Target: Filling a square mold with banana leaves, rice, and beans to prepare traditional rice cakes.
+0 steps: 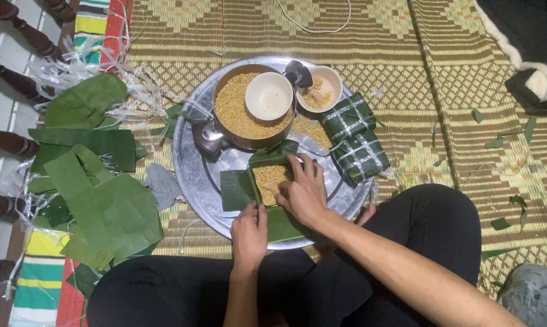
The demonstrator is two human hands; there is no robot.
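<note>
Nearest, left hand (249,233) with fingers together, pressed against the near edge of a green banana-leaf square mould filled with yellow grain (267,181). Just beyond, right hand (302,192) laid over the same filling, fingers spread and bent down onto it. All resting on a round silver metal tray (195,175) set on a woven straw mat (407,36). Farther back on the tray, a metal pot of yellow grain (237,115) holding a white bowl (268,95), two tied leaf parcels (353,138) at right. Loose green leaves (98,200) piled at left.
</note>
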